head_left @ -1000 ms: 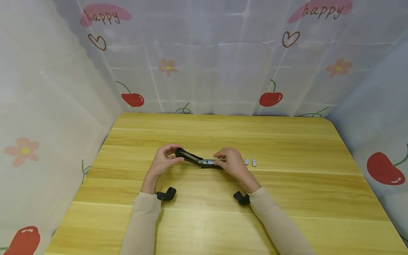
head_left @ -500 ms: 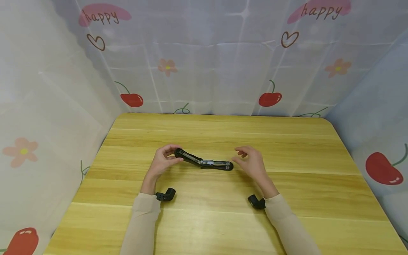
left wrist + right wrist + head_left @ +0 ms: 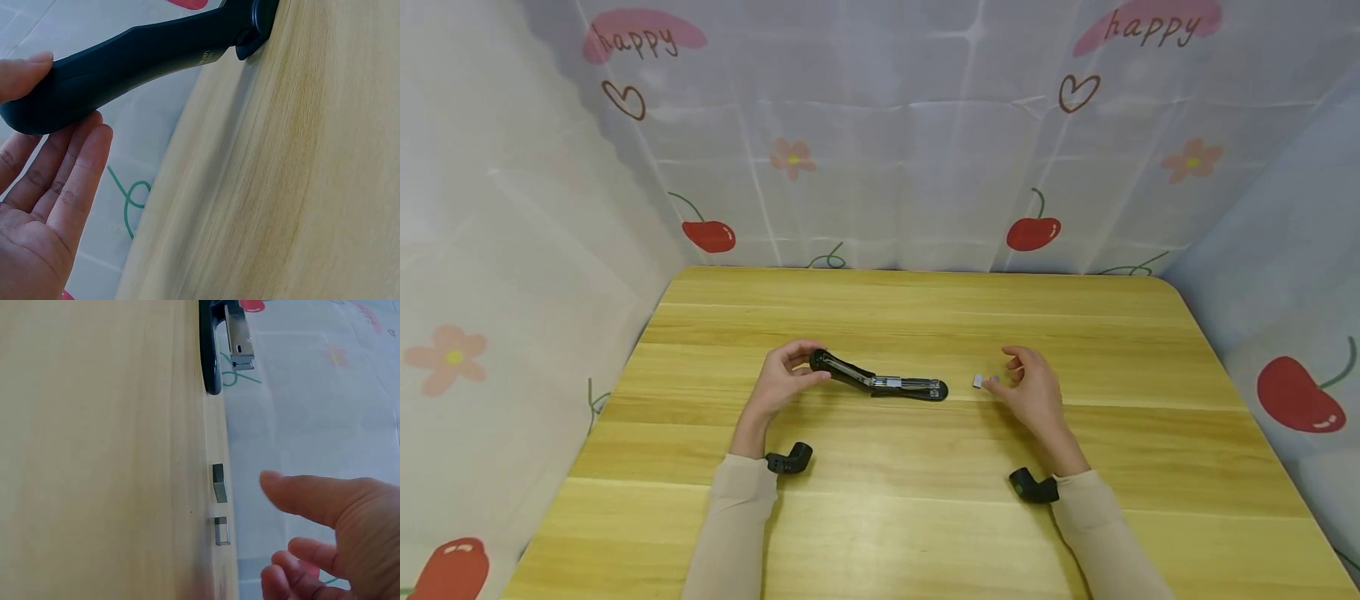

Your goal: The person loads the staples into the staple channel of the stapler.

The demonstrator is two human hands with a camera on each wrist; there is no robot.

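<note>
My left hand [image 3: 777, 383] pinches the stapler [image 3: 883, 384]; my right hand [image 3: 1034, 393], fingers and thumb apart, hovers by two staple strips [image 3: 219, 484].

L hand [image 3: 778, 385] in pinch grip, thumb [image 3: 24, 76] opp. fingers [image 3: 72, 187], L forearm [image 3: 733, 525] approx. straight fwd; R hand [image 3: 1033, 393], thumb extended & fingers loosely bent, well apart, R forearm [image 3: 1105, 533] angled in twd ctr.

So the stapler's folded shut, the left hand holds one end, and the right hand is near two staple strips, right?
Not quite: the stapler is swung open, as the head view shows. The left hand does hold one end, and the right hand is near two staple strips.
</note>
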